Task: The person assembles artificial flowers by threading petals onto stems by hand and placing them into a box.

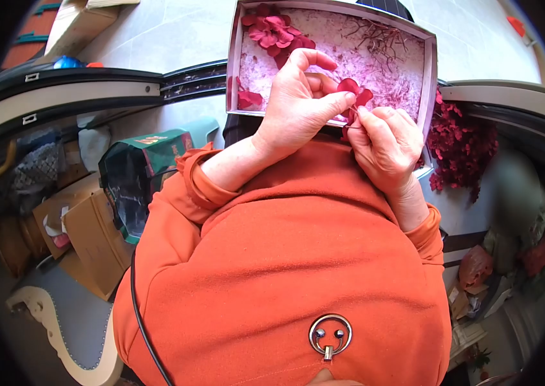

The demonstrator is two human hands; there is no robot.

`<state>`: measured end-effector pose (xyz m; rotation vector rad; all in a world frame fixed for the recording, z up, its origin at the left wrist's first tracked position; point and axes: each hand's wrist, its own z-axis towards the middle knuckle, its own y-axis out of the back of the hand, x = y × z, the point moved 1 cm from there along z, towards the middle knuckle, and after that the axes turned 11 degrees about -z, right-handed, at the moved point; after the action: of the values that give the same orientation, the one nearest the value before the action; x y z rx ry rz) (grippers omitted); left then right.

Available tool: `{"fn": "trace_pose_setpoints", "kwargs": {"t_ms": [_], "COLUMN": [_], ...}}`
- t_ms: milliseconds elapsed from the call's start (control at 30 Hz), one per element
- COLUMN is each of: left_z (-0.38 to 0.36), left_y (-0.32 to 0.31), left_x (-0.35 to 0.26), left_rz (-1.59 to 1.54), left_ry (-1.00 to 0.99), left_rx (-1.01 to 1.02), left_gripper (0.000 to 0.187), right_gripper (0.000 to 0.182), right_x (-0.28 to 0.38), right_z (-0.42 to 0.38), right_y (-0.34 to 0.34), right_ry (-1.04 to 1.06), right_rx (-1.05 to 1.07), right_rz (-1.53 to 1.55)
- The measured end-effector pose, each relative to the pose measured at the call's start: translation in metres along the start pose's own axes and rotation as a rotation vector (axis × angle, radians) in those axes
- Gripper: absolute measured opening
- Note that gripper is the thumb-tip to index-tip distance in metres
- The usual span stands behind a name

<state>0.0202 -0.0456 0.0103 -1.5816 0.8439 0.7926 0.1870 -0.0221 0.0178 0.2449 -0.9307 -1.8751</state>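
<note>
Both my hands work over the near edge of a shallow box [428, 77] that rests at my lap. My left hand [295, 106] has its thumb and curled fingers closed at a small red flower [364, 96], which looks like cloth. Fingertips of my right hand [388, 138] pinch a thin dark stem just below the petals. Inside the box, a heap of red blossoms [273, 32] lies at the far left, and a loose red petal piece [248, 98] is at the near left. Thin bare brown stems [382, 37] are piled at the far right.
A large bunch of dark red flowers [456, 145] lies on the floor to the right of the box. Door tracks [192, 80] cross the floor on both sides. At left stand a green-and-black container [134, 174], cardboard boxes [89, 219] and a curved chair frame [50, 321].
</note>
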Motion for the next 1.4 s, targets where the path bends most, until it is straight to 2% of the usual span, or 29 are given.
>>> {"fn": "trace_pose_setpoints", "kwargs": {"t_ms": [567,667,733,767,833,867,933,1100,1400], "left_z": [-0.004,-0.002,0.0,0.001,0.002,0.0,0.001,0.002,0.002], "left_y": [-0.004,-0.004,-0.008,-0.006,-0.002,-0.002,0.001,0.003,0.004], "left_x": [0.008,0.005,0.002,0.002,0.003,0.001,0.006,0.009,0.012], "left_rz": [0.26,0.255,0.063,0.063,0.166,0.29,0.309,0.43,0.277], "left_ry": [-0.221,-0.176,-0.096,-0.099,0.07,0.032,0.034,0.025,0.097], "left_rx": [0.021,0.052,-0.014,-0.014,0.154,0.155,0.146,0.114,0.116], "left_gripper": [0.038,0.043,0.037,0.037,0.024,0.017,0.017,0.017,0.015], "right_gripper": [0.022,0.021,0.019,0.015,0.011,0.011,0.006,0.004,0.006], "right_x": [0.003,0.002,0.0,-0.001,-0.002,-0.002,-0.001,-0.003,-0.001], "right_z": [0.001,0.003,0.004,0.004,0.003,0.003,0.004,0.002,0.001], "right_y": [-0.005,-0.005,-0.007,-0.006,-0.005,-0.004,-0.002,-0.003,-0.008], "right_ry": [-0.085,-0.124,-0.267,-0.337,-0.407,-0.408,-0.521,-0.541,-0.531], "right_rx": [-0.019,-0.021,-0.037,-0.041,-0.019,-0.017,0.062,0.06,0.052], "right_rz": [0.005,0.06,0.18,0.198,0.256,0.257,0.369,0.375,0.347]}}
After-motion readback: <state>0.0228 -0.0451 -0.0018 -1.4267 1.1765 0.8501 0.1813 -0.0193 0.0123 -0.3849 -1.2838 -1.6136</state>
